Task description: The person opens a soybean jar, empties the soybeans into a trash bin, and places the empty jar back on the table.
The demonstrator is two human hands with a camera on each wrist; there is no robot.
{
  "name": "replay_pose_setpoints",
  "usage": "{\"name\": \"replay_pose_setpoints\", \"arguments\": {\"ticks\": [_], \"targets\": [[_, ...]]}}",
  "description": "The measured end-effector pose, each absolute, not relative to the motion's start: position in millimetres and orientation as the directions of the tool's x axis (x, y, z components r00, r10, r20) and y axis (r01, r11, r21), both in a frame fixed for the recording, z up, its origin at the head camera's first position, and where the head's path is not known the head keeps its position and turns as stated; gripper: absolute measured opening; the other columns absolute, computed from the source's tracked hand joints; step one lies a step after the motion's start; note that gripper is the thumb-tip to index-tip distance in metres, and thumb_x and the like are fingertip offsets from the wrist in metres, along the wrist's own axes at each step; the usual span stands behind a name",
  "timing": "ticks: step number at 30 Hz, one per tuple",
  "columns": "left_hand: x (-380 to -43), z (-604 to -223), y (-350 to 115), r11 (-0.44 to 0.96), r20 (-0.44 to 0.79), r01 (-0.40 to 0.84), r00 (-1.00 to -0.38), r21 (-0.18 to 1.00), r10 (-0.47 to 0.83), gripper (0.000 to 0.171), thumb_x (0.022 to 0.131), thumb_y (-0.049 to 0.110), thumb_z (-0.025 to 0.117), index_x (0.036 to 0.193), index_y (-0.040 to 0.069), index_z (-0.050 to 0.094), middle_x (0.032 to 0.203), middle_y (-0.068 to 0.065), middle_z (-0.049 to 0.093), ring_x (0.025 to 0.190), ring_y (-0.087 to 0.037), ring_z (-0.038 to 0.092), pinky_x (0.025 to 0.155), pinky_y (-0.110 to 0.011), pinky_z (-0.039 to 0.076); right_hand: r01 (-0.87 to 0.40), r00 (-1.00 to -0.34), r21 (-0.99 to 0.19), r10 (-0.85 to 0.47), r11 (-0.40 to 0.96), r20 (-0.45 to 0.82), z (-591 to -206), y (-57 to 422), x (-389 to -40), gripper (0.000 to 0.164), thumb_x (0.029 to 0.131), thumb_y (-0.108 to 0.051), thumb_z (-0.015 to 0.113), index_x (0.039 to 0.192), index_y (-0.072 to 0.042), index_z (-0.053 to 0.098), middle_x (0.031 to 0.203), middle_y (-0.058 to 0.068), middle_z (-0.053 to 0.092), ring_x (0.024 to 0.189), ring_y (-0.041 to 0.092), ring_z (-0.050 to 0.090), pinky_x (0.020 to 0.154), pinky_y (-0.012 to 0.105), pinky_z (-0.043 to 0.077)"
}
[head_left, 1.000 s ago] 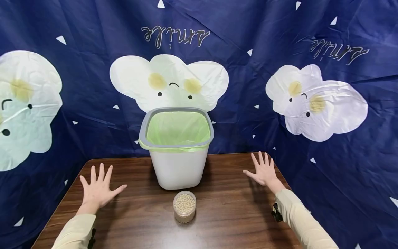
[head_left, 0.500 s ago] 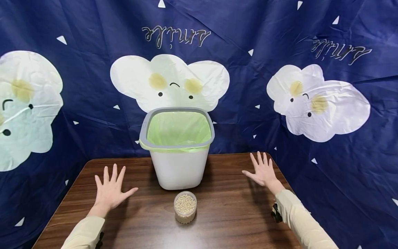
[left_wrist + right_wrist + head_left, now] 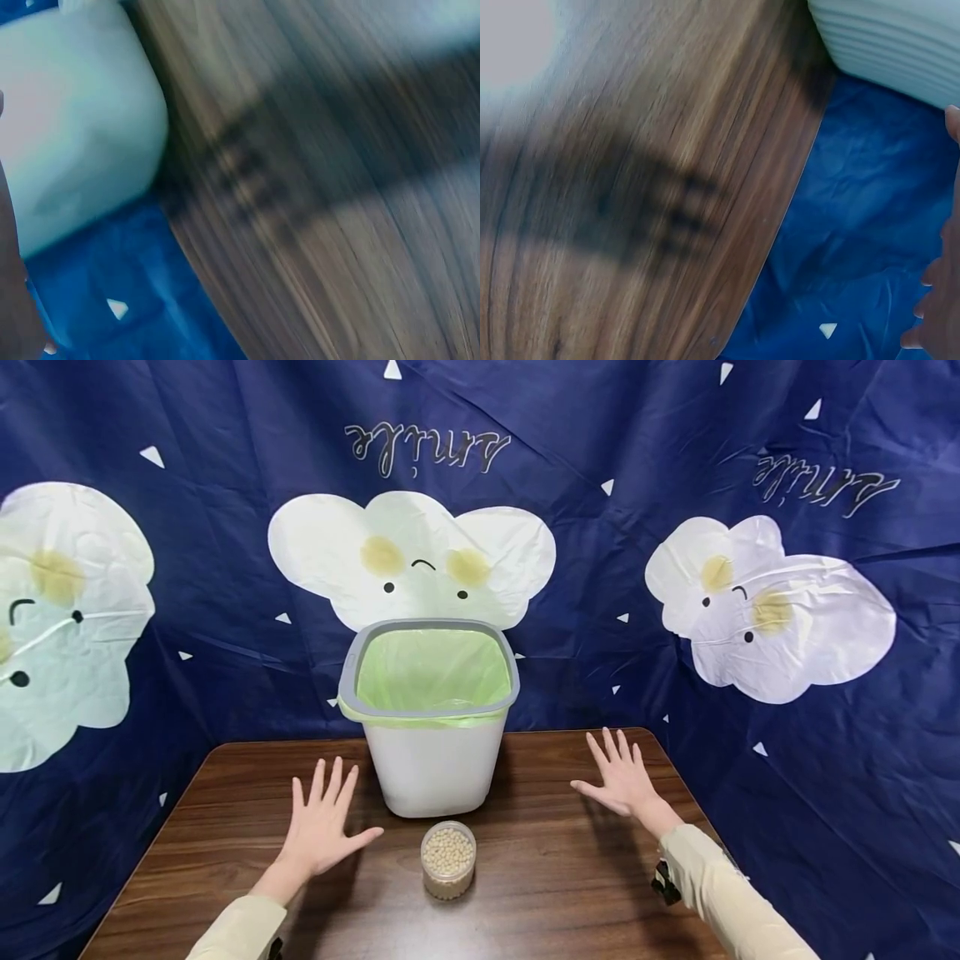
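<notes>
A round clear tub (image 3: pixel 447 860) full of small pale beads or beans stands near the middle of the table. To its left my left hand (image 3: pixel 318 827) is spread palm down over the wood, fingers straight and thumb pointing toward the tub. My right hand (image 3: pixel 621 781) hovers at the right side of the table, also spread and holding nothing. Behind the tub is a white bin (image 3: pixel 435 768) with a grey rim and a green liner. Part of the bin (image 3: pixel 82 120) fills the upper left of the left wrist view.
The brown wooden table (image 3: pixel 540 902) ends at the back close behind the bin. A dark blue curtain (image 3: pixel 585 568) with clouds and triangles hangs around the back and sides. Hand shadows fall on the wood in both wrist views.
My left hand has moved right across the table, closer to the tub. My right hand has shifted slightly left. The tub and bin stay put.
</notes>
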State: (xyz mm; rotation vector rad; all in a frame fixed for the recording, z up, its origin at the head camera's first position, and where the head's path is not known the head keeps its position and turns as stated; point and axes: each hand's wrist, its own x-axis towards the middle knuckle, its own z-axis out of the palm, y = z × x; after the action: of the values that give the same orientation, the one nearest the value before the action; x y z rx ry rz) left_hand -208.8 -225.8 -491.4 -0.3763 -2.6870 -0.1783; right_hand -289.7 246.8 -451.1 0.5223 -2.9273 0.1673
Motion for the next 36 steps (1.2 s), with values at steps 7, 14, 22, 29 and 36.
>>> {"name": "replay_pose_setpoints", "arguments": {"ticks": [7,14,22,29,36], "targets": [[-199,-491,-199,0.874,0.486,0.481,-0.782,0.073,0.390,0.088,0.074,0.064,0.055,0.138,0.005,0.038,0.146,-0.020,0.024,0.136,-0.036,0.007,0.107,-0.056,0.000,-0.498,-0.858,-0.110,-0.472,0.860,0.202,-455,226,-279,0.084,0.082,-0.057,0.053,0.145,-0.009,0.023,0.148,0.020,0.018,0.134,0.041,0.014,0.103,0.060,0.015],[-193,-493,-174,0.809,0.537,0.580,-0.715,0.097,0.448,0.084,0.075,0.057,0.061,0.136,0.002,0.041,0.144,-0.020,0.028,0.130,-0.041,0.024,0.108,-0.052,0.008,-0.602,-0.795,-0.163,-0.567,0.782,0.213,-455,205,-264,0.083,0.083,-0.054,0.053,0.145,-0.010,0.021,0.148,0.017,0.019,0.135,0.037,0.017,0.104,0.057,0.019],[-188,-500,-154,0.777,0.493,0.604,-0.738,0.176,0.461,0.090,0.070,0.052,0.069,0.137,0.000,0.038,0.144,-0.021,0.027,0.131,-0.039,0.026,0.111,-0.045,0.005,-0.628,-0.778,-0.255,-0.589,0.735,0.218,-471,187,-252,0.083,0.082,-0.049,0.059,0.146,-0.010,0.020,0.149,0.015,0.019,0.135,0.033,0.016,0.106,0.054,0.018],[-185,-509,-142,0.717,0.398,0.585,-0.802,0.378,0.445,0.094,0.068,0.049,0.073,0.139,0.001,0.034,0.142,-0.022,0.030,0.126,-0.039,0.034,0.096,-0.052,0.036,-0.659,-0.752,-0.336,-0.602,0.673,0.270,-501,174,-236,0.082,0.082,-0.046,0.060,0.145,-0.010,0.021,0.148,0.013,0.023,0.133,0.030,0.023,0.106,0.048,0.022],[-186,-526,-133,0.722,0.323,0.496,-0.867,0.483,0.380,0.092,0.064,0.052,0.074,0.134,0.003,0.040,0.132,-0.011,0.045,0.115,-0.026,0.050,0.091,-0.042,0.044,-0.656,-0.752,-0.447,-0.580,0.608,0.314,-522,156,-225,0.082,0.080,-0.047,0.063,0.145,-0.016,0.023,0.146,0.005,0.029,0.131,0.025,0.030,0.101,0.047,0.031]]}}
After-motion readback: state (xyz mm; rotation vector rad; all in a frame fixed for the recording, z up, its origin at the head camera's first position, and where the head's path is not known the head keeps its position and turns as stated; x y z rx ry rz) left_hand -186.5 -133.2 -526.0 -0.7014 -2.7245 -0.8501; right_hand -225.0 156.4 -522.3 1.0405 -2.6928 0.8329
